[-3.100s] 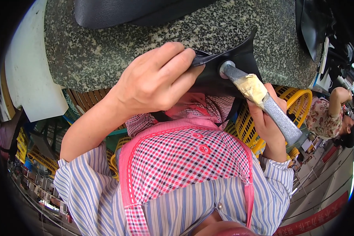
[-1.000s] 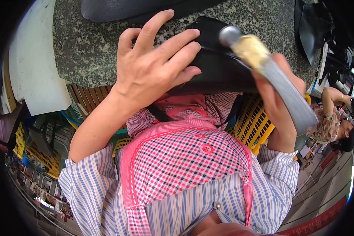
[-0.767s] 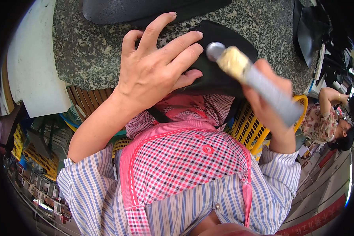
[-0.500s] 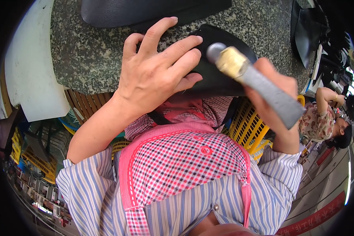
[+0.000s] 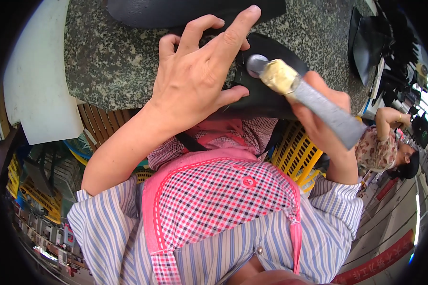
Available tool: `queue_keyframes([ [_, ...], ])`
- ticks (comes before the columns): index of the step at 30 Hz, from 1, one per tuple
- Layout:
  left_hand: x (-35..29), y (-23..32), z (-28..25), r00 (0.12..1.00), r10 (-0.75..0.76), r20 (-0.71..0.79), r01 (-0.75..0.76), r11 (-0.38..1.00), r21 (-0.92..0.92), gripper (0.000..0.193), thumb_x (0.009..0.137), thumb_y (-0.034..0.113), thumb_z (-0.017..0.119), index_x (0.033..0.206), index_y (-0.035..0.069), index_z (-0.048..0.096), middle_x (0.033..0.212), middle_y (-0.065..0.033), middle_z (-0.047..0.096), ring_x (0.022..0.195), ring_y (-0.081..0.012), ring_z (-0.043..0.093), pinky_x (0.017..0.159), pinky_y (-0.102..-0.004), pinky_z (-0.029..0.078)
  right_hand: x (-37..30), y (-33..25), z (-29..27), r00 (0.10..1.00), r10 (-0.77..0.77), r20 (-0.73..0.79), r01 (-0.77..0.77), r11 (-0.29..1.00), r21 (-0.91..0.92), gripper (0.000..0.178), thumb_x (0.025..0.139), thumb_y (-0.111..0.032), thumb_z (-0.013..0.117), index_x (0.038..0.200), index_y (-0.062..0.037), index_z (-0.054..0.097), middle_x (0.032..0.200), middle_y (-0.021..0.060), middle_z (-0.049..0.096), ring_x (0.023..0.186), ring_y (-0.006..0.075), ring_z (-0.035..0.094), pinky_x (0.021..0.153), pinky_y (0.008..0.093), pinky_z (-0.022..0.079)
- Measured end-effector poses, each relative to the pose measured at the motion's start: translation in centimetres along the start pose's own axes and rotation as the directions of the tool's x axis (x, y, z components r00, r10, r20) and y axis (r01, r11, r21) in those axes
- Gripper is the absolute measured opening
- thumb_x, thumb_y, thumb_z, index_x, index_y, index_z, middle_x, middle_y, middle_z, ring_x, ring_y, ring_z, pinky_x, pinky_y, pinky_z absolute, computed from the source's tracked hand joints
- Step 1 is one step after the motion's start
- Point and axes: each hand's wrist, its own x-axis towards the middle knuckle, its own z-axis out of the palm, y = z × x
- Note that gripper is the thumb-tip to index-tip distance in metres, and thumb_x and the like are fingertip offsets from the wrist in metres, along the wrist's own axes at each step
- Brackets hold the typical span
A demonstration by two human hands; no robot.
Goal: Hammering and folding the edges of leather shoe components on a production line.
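Note:
A black, curved leather-like piece [image 5: 266, 97] lies at the near edge of the speckled stone top. My left hand [image 5: 190, 80] rests over its left side, fingers spread and the thumb stretched out across it. The left index finger reaches up and away from the piece. My right hand [image 5: 314, 118] is closed round a hammer [image 5: 325, 109], whose handle is mostly hidden beneath the head. Yellow wrapping covers the middle of the head, and a grey metal wedge flares to the right. Its round metal face [image 5: 257, 65] is at the black piece, just right of my left fingers; contact cannot be made out.
Another larger black piece [image 5: 195, 12] lies at the far side of the stone top [image 5: 104, 66]. More black pieces [image 5: 366, 45] hang at the right edge. Yellow baskets [image 5: 292, 149] stand below. A white panel [image 5: 40, 95] is at left. Another person [image 5: 380, 142] works at far right.
My left index finger has lifted and stretched away toward the far side, and the left hand has shifted slightly right. The hammer's face has moved a little left and nearer.

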Motion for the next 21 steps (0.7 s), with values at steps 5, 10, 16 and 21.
queue_keyframes([
  [5,-0.3,0.3,-1.0,0.998,0.024,0.061,-0.025,0.999,0.019,0.107,0.056,0.025,0.079,0.14,0.001,0.017,0.102,0.0054,0.058,0.105,-0.0176,0.04,0.074,-0.0379,0.028,0.3,-0.1,0.1,0.884,-0.183,-0.431,0.252,0.962,0.109,0.021,0.081,-0.011,0.057,0.097,0.0007,0.052,0.071,0.005,0.058,0.061,0.0133,0.06,0.05,0.0239,0.044],
  [10,-0.2,-0.1,-0.6,0.998,0.023,0.066,-0.023,1.0,0.005,0.113,0.056,0.026,0.079,0.14,-0.001,0.01,0.102,0.0048,0.058,0.105,-0.019,0.04,0.074,-0.0389,0.028,0.2,-0.8,-0.9,0.996,0.031,-0.088,-0.022,0.994,0.108,0.02,0.078,-0.009,0.06,0.093,0.003,0.053,0.074,0.0084,0.061,0.065,0.0173,0.063,0.053,0.0272,0.048],
  [16,-0.7,0.1,-0.1,0.999,0.011,0.04,-0.012,1.0,0.026,0.12,0.056,0.029,0.08,0.14,-0.004,0.001,0.102,0.0032,0.059,0.105,-0.0198,0.04,0.076,-0.0386,0.028,0.2,-1.0,0.0,0.998,0.009,0.057,-0.01,1.0,0.016,0.013,0.079,-0.011,0.062,0.086,-0.0043,0.054,0.06,0.0094,0.055,0.057,0.0208,0.063,0.051,0.029,0.047],
  [21,-0.8,0.4,-0.1,0.998,0.015,0.059,-0.02,0.996,0.085,0.124,0.055,0.034,0.081,0.138,-0.008,-0.002,0.103,0.0023,0.06,0.105,-0.0199,0.041,0.077,-0.0391,0.028,0.4,-1.4,0.8,0.955,0.003,-0.297,0.09,0.949,0.301,0.014,0.077,-0.012,0.063,0.083,-0.0045,0.053,0.061,0.01,0.057,0.058,0.0209,0.063,0.051,0.0303,0.047],
])
